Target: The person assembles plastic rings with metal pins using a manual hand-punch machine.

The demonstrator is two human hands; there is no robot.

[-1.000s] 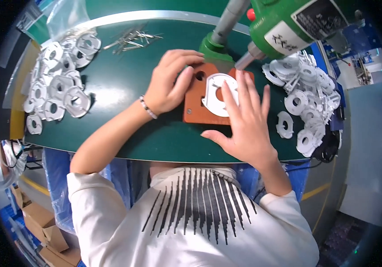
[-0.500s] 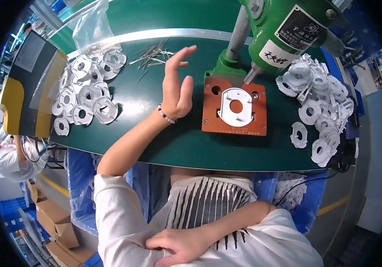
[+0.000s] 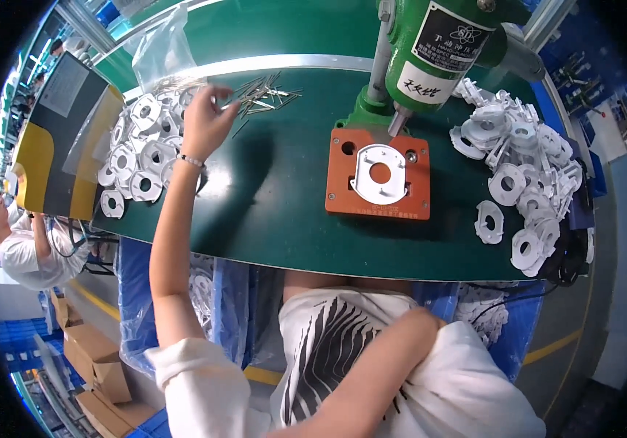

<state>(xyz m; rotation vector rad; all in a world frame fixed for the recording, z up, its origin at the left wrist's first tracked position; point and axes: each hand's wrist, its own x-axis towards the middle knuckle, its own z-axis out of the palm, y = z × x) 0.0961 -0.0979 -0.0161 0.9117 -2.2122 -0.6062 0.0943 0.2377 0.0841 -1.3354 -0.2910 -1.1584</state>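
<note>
My left hand (image 3: 206, 123) reaches across the green table (image 3: 277, 212) to the near edge of a scatter of thin metal pins (image 3: 262, 95). Its fingers are curled down at the pins; whether one is pinched is hidden. An orange fixture block (image 3: 343, 157) lies at the middle of the table with a white ring-shaped plastic part (image 3: 379, 175) seated on it. The green press head (image 3: 441, 51) hangs just above the block's far edge. My right forearm is folded against my body at the bottom; that hand is out of sight.
Heaps of white plastic parts lie on the left (image 3: 142, 150) and on the right (image 3: 525, 168) of the table. A clear plastic bag (image 3: 164, 51) sits behind the left heap. A yellow-and-black panel (image 3: 54, 146), another person (image 3: 21, 248) and cardboard boxes (image 3: 94, 358) are to the left.
Both hands have left the white part on the orange block. My left hand swung left and away to the pins. My right hand dropped to my lap and went out of view.
</note>
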